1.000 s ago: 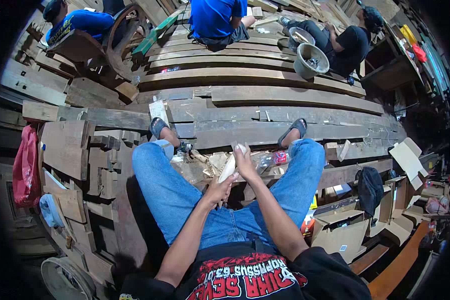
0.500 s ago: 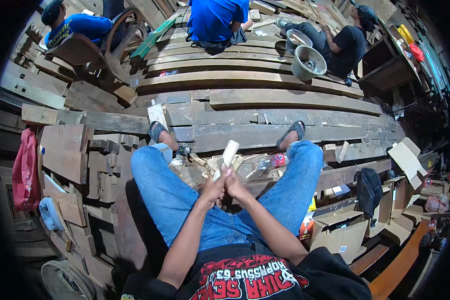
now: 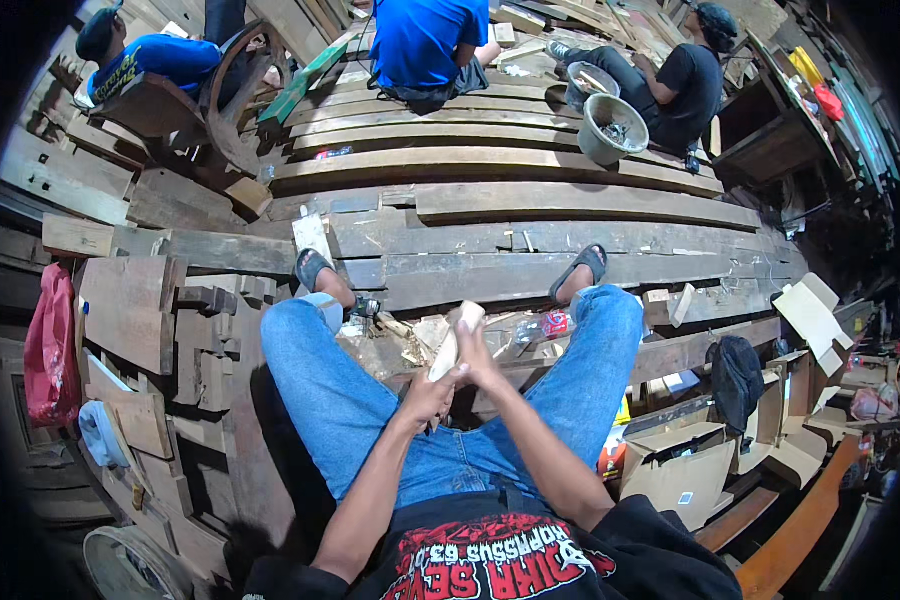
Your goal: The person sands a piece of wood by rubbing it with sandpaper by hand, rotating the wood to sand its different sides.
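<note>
Between my knees I hold a pale piece of wood (image 3: 444, 358), slanted with its blunt far end pointing away from me. My left hand (image 3: 428, 398) is closed around its near part. Higher up, my right hand (image 3: 477, 358) wraps the wood close to its far end, thumb side toward it. Whether anything thin lies between the right palm and the wood is hidden. Wood shavings and offcuts (image 3: 410, 335) lie on the ground just beyond my hands.
Cardboard boxes (image 3: 678, 470) and a black cloth (image 3: 737, 383) stand at my right. Stacked boards (image 3: 135, 310) and a red bag (image 3: 52, 345) are at my left. Ahead are long planks (image 3: 570, 205), a grey bucket (image 3: 610, 135) and three seated people.
My right hand has slid away from me along the wood, up to its far end, apart from the left. My left hand stays low on the piece.
</note>
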Demonstrator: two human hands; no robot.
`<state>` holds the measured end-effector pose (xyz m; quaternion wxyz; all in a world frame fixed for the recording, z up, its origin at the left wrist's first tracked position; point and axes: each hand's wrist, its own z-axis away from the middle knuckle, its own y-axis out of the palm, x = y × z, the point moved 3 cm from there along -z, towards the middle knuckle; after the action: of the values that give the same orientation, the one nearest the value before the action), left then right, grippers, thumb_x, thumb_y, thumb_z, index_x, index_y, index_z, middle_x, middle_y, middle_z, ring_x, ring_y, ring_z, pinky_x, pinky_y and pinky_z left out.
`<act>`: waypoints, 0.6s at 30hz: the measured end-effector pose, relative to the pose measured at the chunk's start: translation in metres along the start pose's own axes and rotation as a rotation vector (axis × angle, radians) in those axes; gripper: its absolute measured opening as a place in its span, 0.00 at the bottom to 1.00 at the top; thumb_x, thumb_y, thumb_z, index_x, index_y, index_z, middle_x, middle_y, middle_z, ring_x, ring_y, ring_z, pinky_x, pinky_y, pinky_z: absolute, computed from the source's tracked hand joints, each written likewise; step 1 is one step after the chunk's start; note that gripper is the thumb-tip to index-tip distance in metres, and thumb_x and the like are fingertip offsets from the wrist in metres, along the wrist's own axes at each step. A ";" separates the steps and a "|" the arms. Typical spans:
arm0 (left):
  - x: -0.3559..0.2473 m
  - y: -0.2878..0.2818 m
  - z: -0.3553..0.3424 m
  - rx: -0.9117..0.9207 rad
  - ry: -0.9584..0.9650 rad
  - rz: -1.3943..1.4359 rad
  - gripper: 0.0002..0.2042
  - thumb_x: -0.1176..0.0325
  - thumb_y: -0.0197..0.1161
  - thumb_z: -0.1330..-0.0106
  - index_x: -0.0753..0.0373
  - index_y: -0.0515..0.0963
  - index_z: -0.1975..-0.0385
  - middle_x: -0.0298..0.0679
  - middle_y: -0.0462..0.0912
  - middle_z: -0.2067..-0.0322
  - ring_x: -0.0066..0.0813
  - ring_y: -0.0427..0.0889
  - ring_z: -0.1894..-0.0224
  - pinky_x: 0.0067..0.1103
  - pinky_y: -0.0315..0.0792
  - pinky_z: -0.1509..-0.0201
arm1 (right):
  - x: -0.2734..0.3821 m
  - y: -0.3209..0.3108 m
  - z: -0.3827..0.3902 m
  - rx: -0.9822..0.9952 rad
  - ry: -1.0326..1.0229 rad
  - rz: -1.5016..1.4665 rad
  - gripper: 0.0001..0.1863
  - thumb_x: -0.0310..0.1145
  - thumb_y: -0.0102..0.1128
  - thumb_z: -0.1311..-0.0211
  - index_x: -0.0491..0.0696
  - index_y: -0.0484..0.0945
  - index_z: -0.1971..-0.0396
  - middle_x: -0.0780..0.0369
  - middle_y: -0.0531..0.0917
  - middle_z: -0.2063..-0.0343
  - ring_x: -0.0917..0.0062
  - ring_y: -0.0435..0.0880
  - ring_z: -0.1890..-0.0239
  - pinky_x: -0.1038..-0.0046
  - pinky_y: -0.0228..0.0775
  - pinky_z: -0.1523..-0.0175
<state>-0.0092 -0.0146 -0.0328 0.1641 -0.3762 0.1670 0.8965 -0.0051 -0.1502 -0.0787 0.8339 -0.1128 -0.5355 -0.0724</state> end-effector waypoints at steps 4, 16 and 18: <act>-0.004 0.003 -0.002 -0.025 -0.018 -0.019 0.20 0.49 0.66 0.38 0.61 0.72 0.72 0.27 0.67 0.87 0.14 0.65 0.89 0.17 0.61 0.87 | -0.001 0.014 0.000 0.028 0.076 -0.047 0.38 0.53 0.43 0.28 0.40 0.49 0.30 0.42 0.62 0.36 0.55 0.61 0.32 0.66 0.51 0.29; -0.006 0.016 0.001 0.026 -0.012 -0.067 0.21 0.47 0.64 0.37 0.61 0.72 0.73 0.29 0.67 0.88 0.17 0.65 0.90 0.18 0.62 0.87 | -0.021 -0.015 -0.032 -0.120 0.063 0.038 0.39 0.58 0.43 0.30 0.39 0.56 0.35 0.42 0.72 0.44 0.57 0.71 0.39 0.64 0.63 0.38; -0.002 0.006 0.000 0.042 -0.008 0.008 0.21 0.47 0.65 0.38 0.62 0.72 0.72 0.29 0.67 0.88 0.17 0.67 0.90 0.17 0.63 0.88 | -0.006 -0.004 -0.022 -0.077 -0.025 0.010 0.38 0.58 0.43 0.30 0.38 0.58 0.36 0.44 0.74 0.48 0.58 0.74 0.43 0.64 0.65 0.41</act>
<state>-0.0108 -0.0205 -0.0305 0.1691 -0.3682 0.1868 0.8950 0.0108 -0.1595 -0.0930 0.8225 -0.1486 -0.5420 -0.0874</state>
